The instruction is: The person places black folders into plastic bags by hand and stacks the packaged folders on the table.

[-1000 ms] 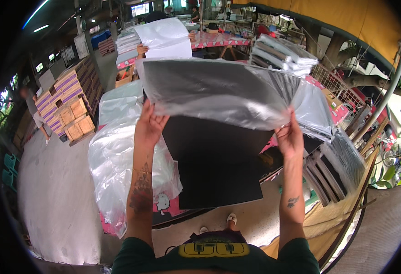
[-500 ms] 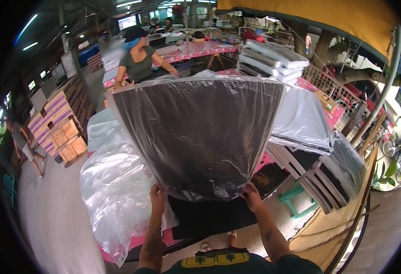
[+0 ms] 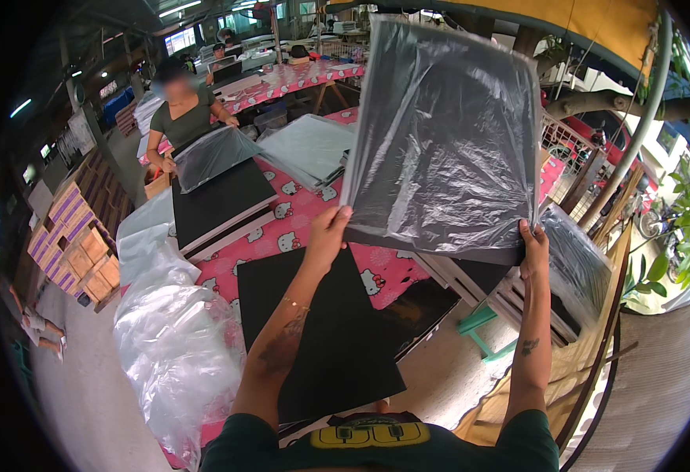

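Observation:
A large flat black board in a clear plastic bag [image 3: 447, 134] is held up at arm's length, tilted with its broad face toward me. My left hand [image 3: 329, 236] pinches its lower left corner. At the lower right corner, my right hand [image 3: 533, 248] is closed on the bag's edge. Below my arms, a bare black board [image 3: 321, 338] lies flat on the table, partly covered by my left forearm. Left of it is a heap of loose clear plastic bags [image 3: 176, 338]. The held board hides whatever lies behind it at the right of the table.
Across the pink patterned table [image 3: 294, 208], a co-worker [image 3: 187, 118] handles a clear bag over a stack of black boards [image 3: 223, 200]. More bagged boards [image 3: 569, 263] lean at the right by a green stool [image 3: 482, 330]. Stacked cartons [image 3: 85, 228] stand on the left floor.
Both hands have lifted the bagged board and carried it to the right. The bare board below and the co-worker's stack now show more fully.

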The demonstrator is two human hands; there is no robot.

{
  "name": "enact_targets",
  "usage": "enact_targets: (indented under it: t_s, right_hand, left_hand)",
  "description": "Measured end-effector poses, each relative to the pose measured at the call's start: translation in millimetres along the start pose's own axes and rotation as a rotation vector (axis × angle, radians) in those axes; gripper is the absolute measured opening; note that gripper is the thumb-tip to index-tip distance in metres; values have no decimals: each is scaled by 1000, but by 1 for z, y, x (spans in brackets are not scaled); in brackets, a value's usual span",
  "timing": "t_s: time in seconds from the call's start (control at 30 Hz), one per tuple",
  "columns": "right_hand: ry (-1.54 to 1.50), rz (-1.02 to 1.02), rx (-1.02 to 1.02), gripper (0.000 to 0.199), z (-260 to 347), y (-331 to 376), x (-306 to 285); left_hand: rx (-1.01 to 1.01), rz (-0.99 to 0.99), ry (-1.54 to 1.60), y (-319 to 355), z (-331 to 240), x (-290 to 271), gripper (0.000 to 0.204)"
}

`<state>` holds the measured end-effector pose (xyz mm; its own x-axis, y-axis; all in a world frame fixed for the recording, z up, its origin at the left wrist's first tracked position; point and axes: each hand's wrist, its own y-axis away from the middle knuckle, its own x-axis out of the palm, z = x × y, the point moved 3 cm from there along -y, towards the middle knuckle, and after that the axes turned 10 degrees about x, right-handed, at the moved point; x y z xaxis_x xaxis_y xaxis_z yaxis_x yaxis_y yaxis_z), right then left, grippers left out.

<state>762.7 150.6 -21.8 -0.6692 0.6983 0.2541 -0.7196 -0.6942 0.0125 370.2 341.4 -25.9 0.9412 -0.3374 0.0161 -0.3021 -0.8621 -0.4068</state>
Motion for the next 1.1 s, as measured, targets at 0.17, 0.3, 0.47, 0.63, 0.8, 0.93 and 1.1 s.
enact_targets:
  t_s: [0.17, 0.3, 0.47, 0.63, 0.8, 0.93, 1.1]
  right_hand:
    - [155, 21, 75, 38, 3, -62, -46]
    - [542, 30, 67, 46, 9, -61, -42]
    - [1166, -185, -345, 50, 9, -47, -49]
    - [1395, -405, -914, 49, -13, 45, 22]
    - [1610, -34, -816, 40, -57, 41, 65]
    - [1614, -33, -728, 48, -59, 19, 64]
    - [680, 587, -373, 42, -121, 178, 188]
  left_hand:
    - [-289, 37, 324, -22, 38, 68, 17]
    - [-425, -193, 579, -21, 69, 75, 18]
    - [-304, -139, 578, -17, 59, 76, 18]
    - [143, -102, -305, 87, -6, 5, 40]
    - [174, -252, -1027, 225, -1, -171, 43]
    - [-234, -559, -1550, 336, -24, -345, 67]
    - [-871, -14, -1410, 433, -9, -419, 33]
